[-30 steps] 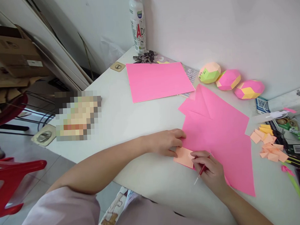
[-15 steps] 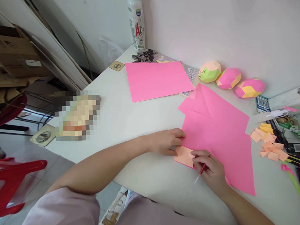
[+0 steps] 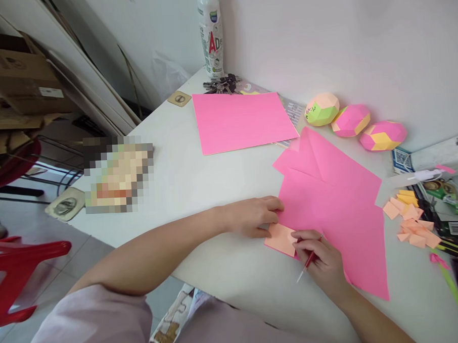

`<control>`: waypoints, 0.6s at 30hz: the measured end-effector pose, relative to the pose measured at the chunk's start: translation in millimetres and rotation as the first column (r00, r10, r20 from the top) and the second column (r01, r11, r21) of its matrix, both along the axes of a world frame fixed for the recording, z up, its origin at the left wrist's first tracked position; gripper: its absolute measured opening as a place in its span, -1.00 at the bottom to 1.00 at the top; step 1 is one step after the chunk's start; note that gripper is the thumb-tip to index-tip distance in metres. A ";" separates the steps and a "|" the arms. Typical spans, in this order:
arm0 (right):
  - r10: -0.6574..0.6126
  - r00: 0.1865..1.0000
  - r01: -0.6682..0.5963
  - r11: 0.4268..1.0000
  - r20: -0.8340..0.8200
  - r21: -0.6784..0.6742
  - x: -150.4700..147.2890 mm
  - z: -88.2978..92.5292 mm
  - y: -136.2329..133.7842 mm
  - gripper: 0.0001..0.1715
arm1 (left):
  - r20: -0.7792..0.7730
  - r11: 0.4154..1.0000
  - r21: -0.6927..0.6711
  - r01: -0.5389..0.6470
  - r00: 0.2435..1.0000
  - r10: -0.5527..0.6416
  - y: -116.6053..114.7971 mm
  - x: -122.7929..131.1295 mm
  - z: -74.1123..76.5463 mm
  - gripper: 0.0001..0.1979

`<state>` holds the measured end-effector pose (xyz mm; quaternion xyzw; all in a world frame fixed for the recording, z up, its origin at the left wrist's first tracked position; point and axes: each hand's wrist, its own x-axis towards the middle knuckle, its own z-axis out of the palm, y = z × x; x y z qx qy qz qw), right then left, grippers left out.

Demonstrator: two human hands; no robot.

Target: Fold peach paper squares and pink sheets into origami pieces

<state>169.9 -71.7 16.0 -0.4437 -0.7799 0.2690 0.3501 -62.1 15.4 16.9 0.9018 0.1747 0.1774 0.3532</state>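
My left hand (image 3: pixel 254 217) rests on the white table (image 3: pixel 184 178), its fingers pressed down on the edge of a small peach paper square (image 3: pixel 280 238). That square lies on the near corner of overlapping pink sheets (image 3: pixel 337 212). My right hand (image 3: pixel 319 258) is closed around a thin red pen (image 3: pixel 308 263), its tip at the peach square.
A flat pink sheet (image 3: pixel 242 120) lies farther back, with keys (image 3: pixel 221 85) and a white bottle (image 3: pixel 211 36) behind it. Three paper balls (image 3: pixel 350 119) sit by the wall. Peach paper pieces (image 3: pixel 409 219) and packets lie at right. A red chair (image 3: pixel 21 271) stands left.
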 end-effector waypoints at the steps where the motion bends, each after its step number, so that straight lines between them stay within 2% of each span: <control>1: 0.002 1.000 -0.002 1.000 0.002 -0.003 0.2 -0.4 -0.3 -0.75 | 0.000 1.000 0.002 0.001 1.000 -0.001 0.0 0.0 0.1 -0.95; 18: -0.003 1.000 0.003 1.000 0.011 -0.005 3.3 -4.4 -1.0 -0.75 | -0.024 1.000 0.024 -0.002 1.000 0.003 0.2 0.0 1.7 -0.93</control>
